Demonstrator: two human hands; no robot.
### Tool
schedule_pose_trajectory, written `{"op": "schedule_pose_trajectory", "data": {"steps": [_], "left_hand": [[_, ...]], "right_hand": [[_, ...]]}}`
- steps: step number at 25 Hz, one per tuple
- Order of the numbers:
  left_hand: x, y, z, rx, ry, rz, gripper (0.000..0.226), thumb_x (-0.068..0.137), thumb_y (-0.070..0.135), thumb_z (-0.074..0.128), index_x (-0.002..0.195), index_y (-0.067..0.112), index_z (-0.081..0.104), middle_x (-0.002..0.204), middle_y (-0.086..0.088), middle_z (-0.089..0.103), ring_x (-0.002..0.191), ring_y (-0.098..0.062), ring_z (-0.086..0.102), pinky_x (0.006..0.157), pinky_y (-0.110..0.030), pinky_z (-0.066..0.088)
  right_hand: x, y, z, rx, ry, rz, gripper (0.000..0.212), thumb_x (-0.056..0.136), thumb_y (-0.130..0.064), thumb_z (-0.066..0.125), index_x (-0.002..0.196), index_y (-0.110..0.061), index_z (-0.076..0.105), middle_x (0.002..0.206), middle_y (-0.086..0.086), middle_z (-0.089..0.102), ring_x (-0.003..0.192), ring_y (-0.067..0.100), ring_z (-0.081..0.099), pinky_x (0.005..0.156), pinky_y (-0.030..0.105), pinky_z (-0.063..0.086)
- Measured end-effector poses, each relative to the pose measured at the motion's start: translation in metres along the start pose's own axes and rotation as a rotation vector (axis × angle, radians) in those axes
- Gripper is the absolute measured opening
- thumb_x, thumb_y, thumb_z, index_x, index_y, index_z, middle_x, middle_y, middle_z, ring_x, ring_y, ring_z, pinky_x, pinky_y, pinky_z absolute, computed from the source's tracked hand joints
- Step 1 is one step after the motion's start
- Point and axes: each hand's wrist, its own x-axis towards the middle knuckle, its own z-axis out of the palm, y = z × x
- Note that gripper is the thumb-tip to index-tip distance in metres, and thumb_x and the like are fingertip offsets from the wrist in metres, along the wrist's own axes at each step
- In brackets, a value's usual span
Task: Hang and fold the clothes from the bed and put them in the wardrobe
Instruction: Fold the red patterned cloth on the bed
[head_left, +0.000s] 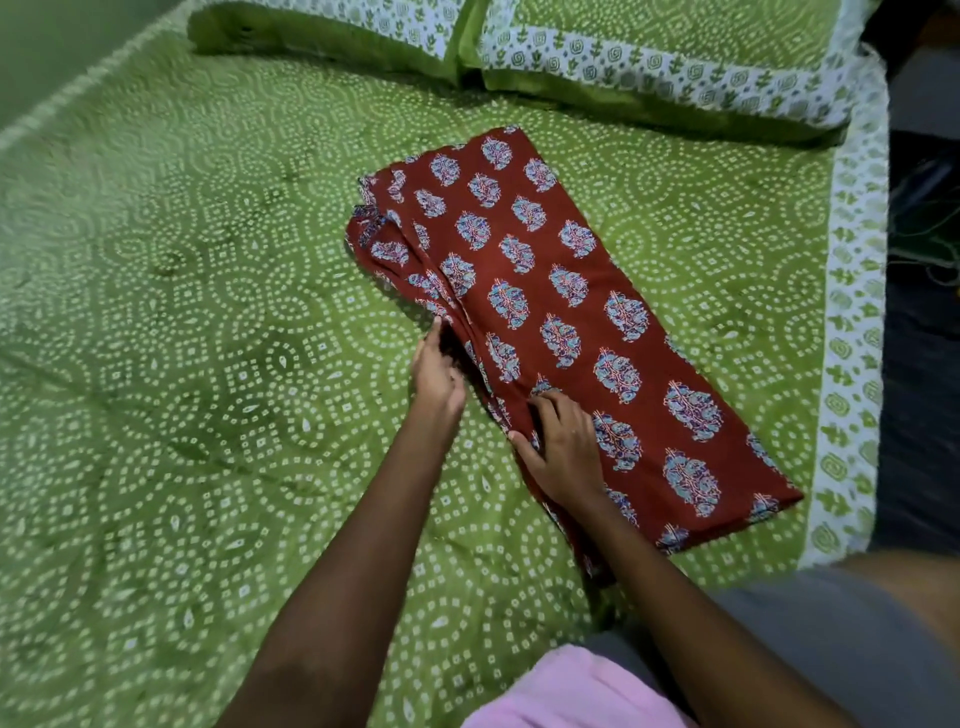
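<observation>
A dark red garment (571, 291) printed with blue floral motifs lies folded lengthwise on the green bedsheet (208, 312), running from the upper middle down to the right. My left hand (436, 371) touches its left edge near the middle, fingers pointing up along the fold. My right hand (561, 447) rests on the cloth lower down, fingers curled into the fabric at the left edge. The garment's bunched upper part with the sleeve sits at its top left.
Two green and white patterned pillows (623, 57) lie along the head of the bed. The bed's right edge with a white patterned border (852, 312) runs down the right side, dark floor beyond it. A pink cloth (566, 691) shows at the bottom.
</observation>
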Motion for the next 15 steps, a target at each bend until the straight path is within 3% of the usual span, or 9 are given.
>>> {"op": "schedule_pose_trajectory", "data": {"steps": [2, 5, 7, 9, 11, 15], "left_hand": [[0.01, 0.008, -0.001, -0.133, 0.013, 0.007, 0.022, 0.097, 0.023, 0.049, 0.107, 0.006, 0.058, 0.1, -0.006, 0.062, 0.076, -0.009, 0.057, 0.064, -0.02, 0.045], [0.004, 0.023, -0.006, -0.018, -0.03, -0.135, 0.027, 0.1, 0.02, 0.039, 0.078, 0.01, 0.05, 0.076, -0.006, 0.054, 0.065, -0.016, 0.056, 0.065, -0.03, 0.051], [-0.009, 0.023, -0.01, 0.288, -0.141, -0.317, 0.024, 0.099, 0.024, 0.042, 0.085, 0.008, 0.053, 0.08, -0.012, 0.062, 0.068, -0.025, 0.064, 0.068, -0.042, 0.055], [-0.018, 0.009, -0.012, 0.501, -0.223, -0.387, 0.024, 0.097, 0.027, 0.048, 0.093, 0.005, 0.058, 0.082, -0.015, 0.069, 0.067, -0.024, 0.069, 0.069, -0.038, 0.058], [-0.022, -0.006, -0.011, 0.411, -0.243, -0.351, 0.028, 0.095, 0.027, 0.051, 0.103, 0.002, 0.06, 0.078, -0.01, 0.072, 0.067, -0.017, 0.069, 0.069, -0.03, 0.058], [-0.021, -0.015, -0.011, 0.106, -0.278, -0.367, 0.032, 0.094, 0.027, 0.051, 0.11, 0.001, 0.059, 0.094, -0.013, 0.071, 0.094, -0.022, 0.065, 0.083, -0.035, 0.053]], "right_hand": [[0.004, 0.003, 0.001, -0.014, 0.006, -0.002, 0.051, 0.085, -0.051, 0.044, 0.112, -0.011, 0.059, 0.116, 0.006, 0.056, 0.109, 0.023, 0.051, 0.091, 0.041, 0.043], [0.005, 0.005, 0.003, -0.02, 0.01, 0.0, 0.049, 0.085, -0.05, 0.044, 0.111, -0.011, 0.059, 0.115, 0.006, 0.056, 0.107, 0.023, 0.05, 0.09, 0.039, 0.041], [0.005, 0.005, 0.004, -0.016, 0.022, -0.005, 0.049, 0.085, -0.05, 0.044, 0.11, -0.011, 0.059, 0.114, 0.006, 0.056, 0.107, 0.022, 0.049, 0.09, 0.038, 0.04], [0.005, 0.005, 0.004, -0.022, 0.031, -0.003, 0.049, 0.085, -0.05, 0.044, 0.11, -0.011, 0.059, 0.114, 0.006, 0.057, 0.107, 0.022, 0.049, 0.089, 0.038, 0.04], [0.005, 0.006, 0.004, -0.02, 0.03, 0.006, 0.049, 0.085, -0.049, 0.044, 0.112, -0.01, 0.058, 0.114, 0.006, 0.057, 0.107, 0.022, 0.05, 0.09, 0.037, 0.039], [0.003, 0.007, 0.003, 0.012, 0.013, 0.007, 0.05, 0.087, -0.049, 0.044, 0.115, -0.009, 0.056, 0.117, 0.007, 0.056, 0.108, 0.023, 0.051, 0.091, 0.037, 0.04]]}}
